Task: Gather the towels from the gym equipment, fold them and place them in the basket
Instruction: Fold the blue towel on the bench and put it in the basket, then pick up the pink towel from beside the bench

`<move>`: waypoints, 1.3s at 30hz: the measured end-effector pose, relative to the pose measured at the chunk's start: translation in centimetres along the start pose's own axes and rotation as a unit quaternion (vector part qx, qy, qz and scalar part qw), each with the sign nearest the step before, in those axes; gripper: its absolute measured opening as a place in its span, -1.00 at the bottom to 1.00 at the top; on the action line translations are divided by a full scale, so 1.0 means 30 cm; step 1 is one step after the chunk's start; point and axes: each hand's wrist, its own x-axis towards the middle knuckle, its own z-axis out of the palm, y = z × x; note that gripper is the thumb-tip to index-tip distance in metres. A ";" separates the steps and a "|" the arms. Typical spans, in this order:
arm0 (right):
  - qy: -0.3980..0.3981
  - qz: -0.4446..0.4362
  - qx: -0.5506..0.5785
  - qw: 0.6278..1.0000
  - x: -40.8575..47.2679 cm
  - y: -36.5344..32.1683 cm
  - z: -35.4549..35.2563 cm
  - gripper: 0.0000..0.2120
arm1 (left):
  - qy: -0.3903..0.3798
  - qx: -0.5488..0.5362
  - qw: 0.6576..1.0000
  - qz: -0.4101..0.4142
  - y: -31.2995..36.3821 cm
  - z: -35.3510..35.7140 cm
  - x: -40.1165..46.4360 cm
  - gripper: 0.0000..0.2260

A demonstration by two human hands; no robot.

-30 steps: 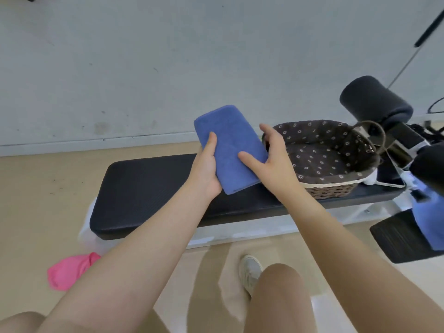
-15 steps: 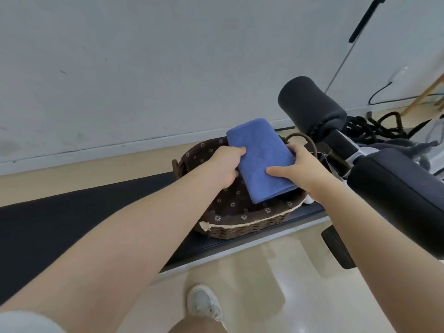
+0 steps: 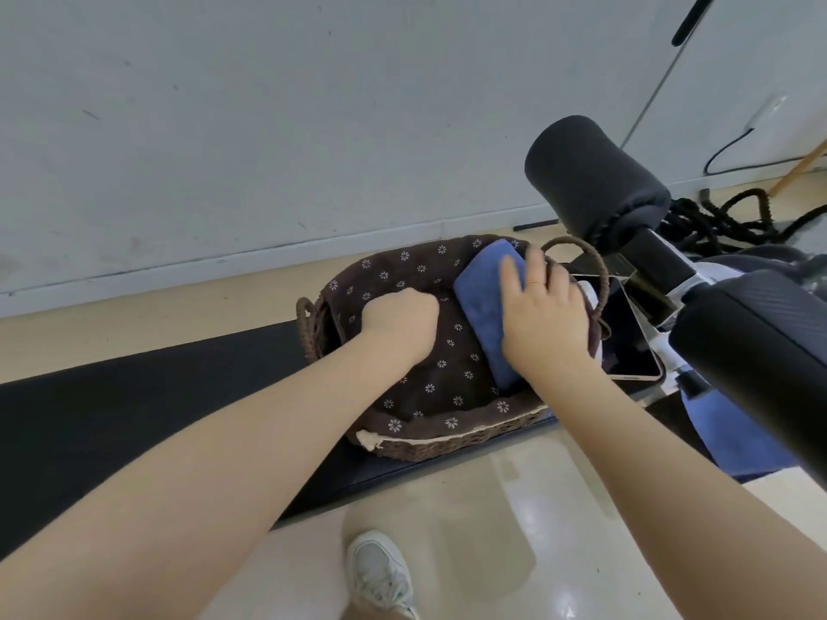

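My right hand (image 3: 543, 324) lies flat, fingers spread, on the folded blue towel (image 3: 485, 302) in the basket (image 3: 447, 440). My left hand (image 3: 400, 324) is a fist beside it, gripping nothing I can see.

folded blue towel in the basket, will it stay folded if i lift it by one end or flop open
The folded blue towel is soft cloth, so lifted by one end it would probably sag and unfold. It looks light. The right hand lies flat on it in the basket, so it likely compresses easily.
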 end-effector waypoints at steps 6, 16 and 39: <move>-0.214 -0.181 -0.115 0.953 0.024 0.020 0.035 -0.38 | -0.129 0.086 0.988 0.021 -0.047 0.031 -0.040 -0.73; -0.026 -0.055 0.204 0.977 -0.053 -0.184 -0.161 -0.73 | 0.146 -0.037 0.986 0.068 -0.182 -0.157 -0.291 -0.73; -0.204 -0.490 0.252 0.809 -0.761 -1.814 -0.306 -0.76 | 0.170 -0.312 0.820 -0.449 -1.401 0.405 -1.629 -0.69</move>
